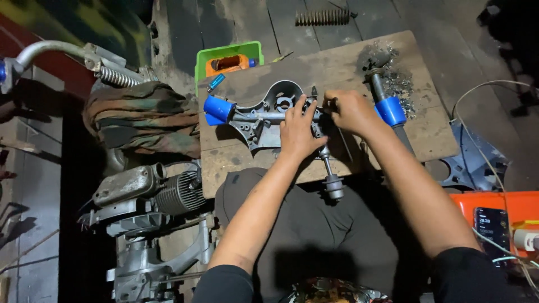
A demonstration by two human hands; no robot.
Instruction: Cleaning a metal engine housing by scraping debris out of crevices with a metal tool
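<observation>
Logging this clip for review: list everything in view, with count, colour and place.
metal casing: one, grey, on the board under both hands
blue caps: two, at casing's left end and on the right shaft
wooden board: one, brown, centre
metal shavings: pile, grey, board's top right
green bin: one, behind the board
coil spring: one, top
cloth: one, striped, left
engine: one, grey, lower left
phone: one, black, lower right
left hand: on the casing
right hand: at the casing's right end

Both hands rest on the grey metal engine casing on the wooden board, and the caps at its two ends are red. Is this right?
Not quite: the head view shows blue plastic caps, not red. The rest holds: the left hand and right hand rest on the grey metal engine casing on the wooden board.
</observation>
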